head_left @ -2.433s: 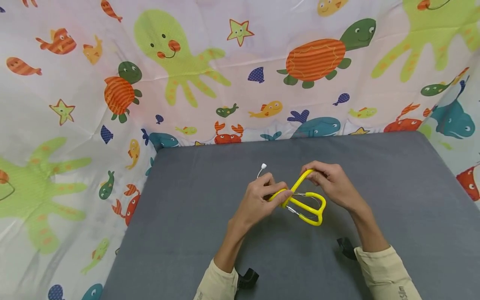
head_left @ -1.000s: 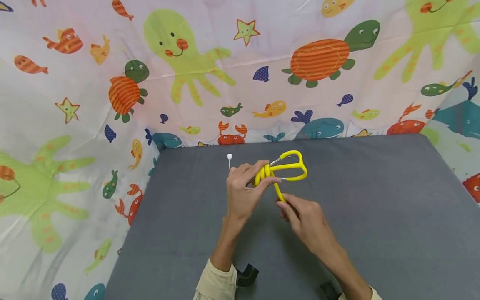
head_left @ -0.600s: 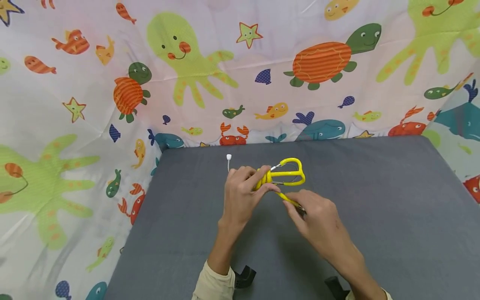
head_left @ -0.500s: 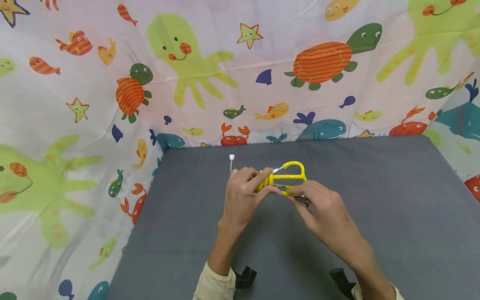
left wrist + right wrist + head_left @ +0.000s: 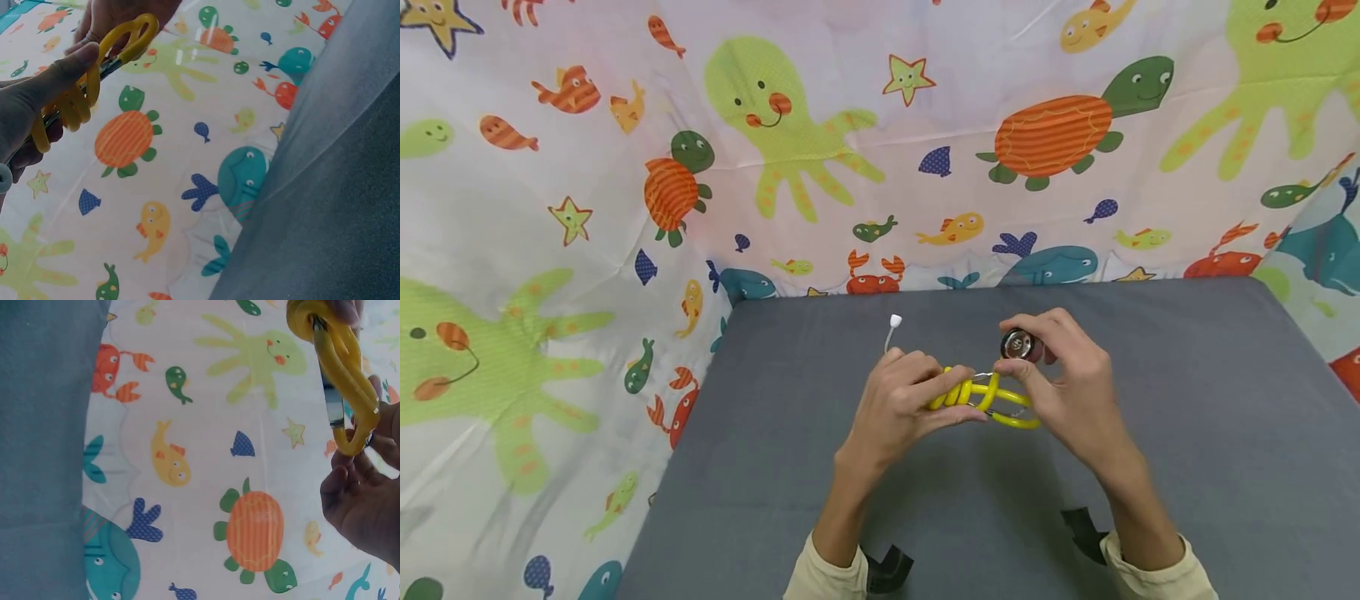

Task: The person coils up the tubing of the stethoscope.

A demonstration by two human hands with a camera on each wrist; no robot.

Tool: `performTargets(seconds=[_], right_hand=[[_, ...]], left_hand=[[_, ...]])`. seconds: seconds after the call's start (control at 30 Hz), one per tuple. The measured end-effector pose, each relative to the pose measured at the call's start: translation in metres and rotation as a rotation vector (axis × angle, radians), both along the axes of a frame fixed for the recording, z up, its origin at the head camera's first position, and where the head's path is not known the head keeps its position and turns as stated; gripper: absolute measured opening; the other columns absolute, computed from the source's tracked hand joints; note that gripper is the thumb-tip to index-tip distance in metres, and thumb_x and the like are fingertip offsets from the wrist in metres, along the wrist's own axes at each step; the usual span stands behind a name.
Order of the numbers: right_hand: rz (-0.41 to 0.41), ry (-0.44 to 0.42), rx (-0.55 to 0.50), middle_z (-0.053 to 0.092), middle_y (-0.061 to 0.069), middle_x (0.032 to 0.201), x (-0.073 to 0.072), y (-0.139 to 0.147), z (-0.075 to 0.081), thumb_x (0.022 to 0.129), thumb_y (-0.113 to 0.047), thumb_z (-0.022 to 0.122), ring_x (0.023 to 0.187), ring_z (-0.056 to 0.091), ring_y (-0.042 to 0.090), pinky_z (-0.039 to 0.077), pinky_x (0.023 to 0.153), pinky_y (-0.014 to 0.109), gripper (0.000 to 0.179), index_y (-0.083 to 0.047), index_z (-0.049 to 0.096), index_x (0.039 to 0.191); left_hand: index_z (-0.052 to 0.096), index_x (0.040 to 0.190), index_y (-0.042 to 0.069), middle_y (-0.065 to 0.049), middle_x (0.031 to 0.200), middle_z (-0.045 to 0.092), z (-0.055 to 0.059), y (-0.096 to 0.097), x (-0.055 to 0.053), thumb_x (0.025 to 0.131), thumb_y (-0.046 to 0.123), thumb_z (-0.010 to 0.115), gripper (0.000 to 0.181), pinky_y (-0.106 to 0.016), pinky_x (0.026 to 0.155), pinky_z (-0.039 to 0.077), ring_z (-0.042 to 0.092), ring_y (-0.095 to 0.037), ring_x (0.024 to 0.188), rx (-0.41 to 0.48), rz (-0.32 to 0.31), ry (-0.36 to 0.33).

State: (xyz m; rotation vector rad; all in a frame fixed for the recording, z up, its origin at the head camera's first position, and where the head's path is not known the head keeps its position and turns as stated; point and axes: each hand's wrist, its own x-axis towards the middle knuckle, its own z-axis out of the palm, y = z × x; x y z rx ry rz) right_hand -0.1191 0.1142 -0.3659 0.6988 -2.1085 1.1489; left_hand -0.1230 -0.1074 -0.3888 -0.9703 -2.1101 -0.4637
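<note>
A stethoscope with yellow tubing (image 5: 958, 393) is held above the table, its tube wound in several turns round the metal ear tubes. My left hand (image 5: 898, 400) grips the wound part between thumb and fingers. One white eartip (image 5: 895, 320) sticks out beyond that hand. My right hand (image 5: 1075, 387) pinches the round metal chestpiece (image 5: 1018, 343) at the right, its face toward the head camera. The left wrist view shows the yellow coils (image 5: 75, 109) under the left thumb. In the right wrist view, a tubing loop (image 5: 353, 394) reaches the right fingers; the chestpiece is mostly hidden there.
A grey cloth-covered table (image 5: 760, 467) lies below the hands. Behind it and to its left hangs a white curtain (image 5: 820, 250) printed with sea animals. Black wrist devices (image 5: 889, 570) are at both cuffs.
The right hand has moved from below the loops up to their right side, bringing the chestpiece into sight. The tube's end now crosses over the loops. The left hand and coils have shifted slightly down.
</note>
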Motion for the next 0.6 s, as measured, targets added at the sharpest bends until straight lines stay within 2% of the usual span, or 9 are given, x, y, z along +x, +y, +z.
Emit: performTargets(seconds=[0.23, 0.33, 0.47, 0.57, 0.6], right_hand=[[-0.081, -0.032, -0.049, 0.072, 0.014, 0.098, 0.01, -0.003, -0.012, 0.072, 0.006, 0.089, 0.079, 0.055, 0.01, 0.043, 0.079, 0.013, 0.057, 0.0, 0.069, 0.125], [-0.087, -0.02, -0.066, 0.073, 0.015, 0.099, 0.014, -0.003, -0.015, 0.072, 0.003, 0.091, 0.08, 0.056, 0.011, 0.043, 0.08, 0.016, 0.052, 0.003, 0.069, 0.12], [-0.045, 0.06, -0.117, 0.071, 0.017, 0.101, 0.019, -0.004, -0.022, 0.086, -0.024, 0.087, 0.089, 0.06, 0.006, 0.046, 0.085, 0.009, 0.038, 0.003, 0.074, 0.109], [-0.005, 0.124, -0.164, 0.07, 0.021, 0.106, 0.023, -0.006, -0.027, 0.092, -0.042, 0.076, 0.1, 0.064, 0.001, 0.049, 0.091, 0.006, 0.048, 0.004, 0.077, 0.108], [0.002, 0.142, -0.175, 0.07, 0.022, 0.107, 0.024, -0.006, -0.029, 0.092, -0.043, 0.075, 0.105, 0.064, 0.002, 0.049, 0.094, 0.007, 0.05, 0.004, 0.077, 0.109]], left_hand=[[0.083, 0.102, 0.02, 0.003, 0.074, 0.063, -0.004, -0.001, 0.001, 0.072, 0.044, 0.096, 0.041, -0.025, 0.065, 0.035, 0.055, -0.009, 0.069, 0.021, 0.003, 0.027], [0.083, 0.1, 0.019, 0.003, 0.073, 0.064, -0.007, 0.001, 0.003, 0.071, 0.038, 0.096, 0.037, -0.024, 0.065, 0.035, 0.055, -0.009, 0.068, 0.048, 0.007, 0.025], [0.083, 0.099, 0.017, 0.002, 0.073, 0.066, -0.011, 0.002, 0.004, 0.07, 0.033, 0.096, 0.036, -0.025, 0.064, 0.034, 0.057, -0.009, 0.068, 0.103, 0.01, 0.015], [0.083, 0.098, 0.016, 0.002, 0.073, 0.066, -0.014, 0.003, 0.005, 0.069, 0.032, 0.095, 0.035, -0.026, 0.063, 0.034, 0.057, -0.01, 0.066, 0.152, 0.026, 0.023], [0.083, 0.098, 0.016, 0.002, 0.072, 0.066, -0.015, 0.003, 0.005, 0.069, 0.031, 0.094, 0.035, -0.026, 0.062, 0.033, 0.056, -0.01, 0.065, 0.168, 0.033, 0.028]])
